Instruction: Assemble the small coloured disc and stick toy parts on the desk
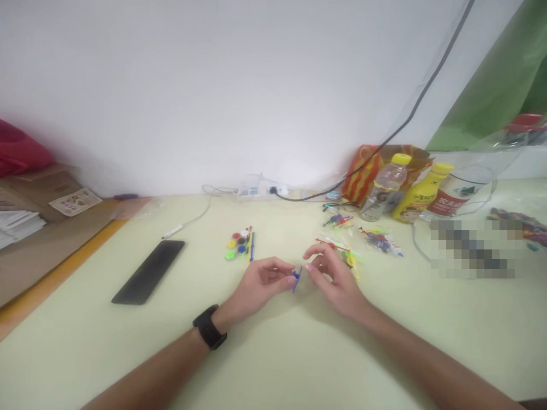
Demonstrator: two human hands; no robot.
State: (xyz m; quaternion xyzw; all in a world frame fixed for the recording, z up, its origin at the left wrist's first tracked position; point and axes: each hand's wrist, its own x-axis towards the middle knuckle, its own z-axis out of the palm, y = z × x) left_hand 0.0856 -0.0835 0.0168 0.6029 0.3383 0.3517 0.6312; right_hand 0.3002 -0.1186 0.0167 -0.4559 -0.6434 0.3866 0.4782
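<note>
Blue piece (297, 279) just below centre of frame: smooth-looking plastic, slender and rod-like, tilted, short nub toward the left. Pinched between thumb and fingertips of left hand (262, 285), lower end jutting below the thumb, upper end just beside the thumb of right hand (337, 282). Right fingers loosely curled, thumb and forefinger parted, nothing visible between; contact with the blue piece hard to tell. Black watch (209, 327) on left wrist, broad strap. Tabletop (260, 364) pale yellow-green, flat, smooth. Left of centre, cluster of round, rimmed discs (237, 244) in red, white, yellow, blue, green and a dark tone, with slim rods (252, 245) standing out in yellow and blue alongside. Farther left, flat dark phone-like slab (148, 272), rounded corners. Right of centre, shiny clear packets (380, 240) of bright bits; behind, toward upper right, clear yellow-capped bottle (387, 188), opaque yellow bottle (421, 196), large clear bottle with red label (457, 193), crinkled red-and-yellow bag (363, 173). Nub partly masked by left fingertips; red and yellow pieces (352, 259) partly hidden behind right hand; packet contents too small to sort; pixelated patch (472, 250) at right, unreadable; red fabric (19, 148) cut off at left edge, forearms at the bottom.
</note>
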